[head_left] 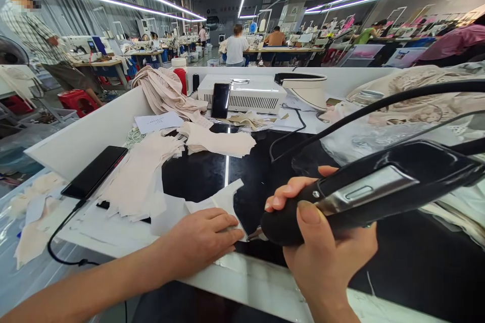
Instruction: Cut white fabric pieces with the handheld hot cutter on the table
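My right hand [322, 247] grips a black handheld tool [379, 186] with a silver plate and a thick black cable; its tip points left toward the fabric. My left hand [202, 239] lies flat on a pale white fabric piece [223, 202], pinning it to the glossy black work surface [212, 171] near the front edge. The tool's metal tip sits right beside my left fingertips at the fabric's edge.
A stack of cut cream fabric pieces [140, 181] lies to the left, with a black phone [94, 171] on a cable beside it. A white box device [242, 93], a second phone [220, 100] and more fabric [166, 91] stand behind. Other people work at distant tables.
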Action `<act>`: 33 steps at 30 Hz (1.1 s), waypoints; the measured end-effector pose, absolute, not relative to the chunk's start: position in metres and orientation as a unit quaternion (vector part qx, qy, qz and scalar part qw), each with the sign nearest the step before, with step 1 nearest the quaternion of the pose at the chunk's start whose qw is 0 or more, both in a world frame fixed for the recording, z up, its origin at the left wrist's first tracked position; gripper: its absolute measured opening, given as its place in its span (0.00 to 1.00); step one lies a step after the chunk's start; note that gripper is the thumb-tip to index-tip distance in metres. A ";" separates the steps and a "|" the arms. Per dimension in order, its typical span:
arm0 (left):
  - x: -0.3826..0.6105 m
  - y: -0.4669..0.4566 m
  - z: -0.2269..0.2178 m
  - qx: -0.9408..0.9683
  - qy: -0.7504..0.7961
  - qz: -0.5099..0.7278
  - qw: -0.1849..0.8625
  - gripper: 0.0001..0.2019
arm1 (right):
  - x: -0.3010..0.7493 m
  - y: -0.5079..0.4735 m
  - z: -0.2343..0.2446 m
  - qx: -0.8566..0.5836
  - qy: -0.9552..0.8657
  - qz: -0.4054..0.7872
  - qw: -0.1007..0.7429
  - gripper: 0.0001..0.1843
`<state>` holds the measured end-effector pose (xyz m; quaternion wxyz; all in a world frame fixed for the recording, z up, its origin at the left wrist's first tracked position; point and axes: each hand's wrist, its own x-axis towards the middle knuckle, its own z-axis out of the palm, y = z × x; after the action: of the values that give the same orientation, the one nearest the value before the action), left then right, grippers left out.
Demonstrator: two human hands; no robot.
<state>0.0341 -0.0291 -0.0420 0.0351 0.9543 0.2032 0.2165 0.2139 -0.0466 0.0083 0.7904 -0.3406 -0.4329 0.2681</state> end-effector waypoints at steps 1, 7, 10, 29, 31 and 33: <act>0.034 -0.029 -0.043 0.954 0.202 0.219 0.033 0.11 | 0.214 -0.047 0.009 -0.340 -0.432 0.270 0.791 0.22; 0.032 -0.027 -0.049 0.955 0.200 0.218 0.013 0.11 | 0.213 -0.048 0.011 -0.332 -0.429 0.273 0.795 0.22; 0.031 -0.028 -0.048 0.952 0.206 0.226 0.001 0.11 | 0.213 -0.049 0.011 -0.335 -0.430 0.276 0.792 0.22; 0.029 -0.032 -0.045 0.946 0.242 0.215 0.033 0.11 | 0.209 -0.027 0.019 -0.327 -0.404 0.288 0.804 0.24; 0.029 -0.032 -0.044 0.946 0.243 0.213 0.038 0.11 | 0.208 -0.028 0.018 -0.330 -0.409 0.285 0.802 0.24; 0.029 -0.032 -0.044 0.946 0.243 0.212 0.044 0.12 | 0.208 -0.028 0.017 -0.331 -0.411 0.284 0.801 0.23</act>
<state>0.0286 -0.0320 -0.0441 0.0435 0.9456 0.2432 0.2116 0.2077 -0.0285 0.0166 0.8007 -0.3306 -0.4112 0.2837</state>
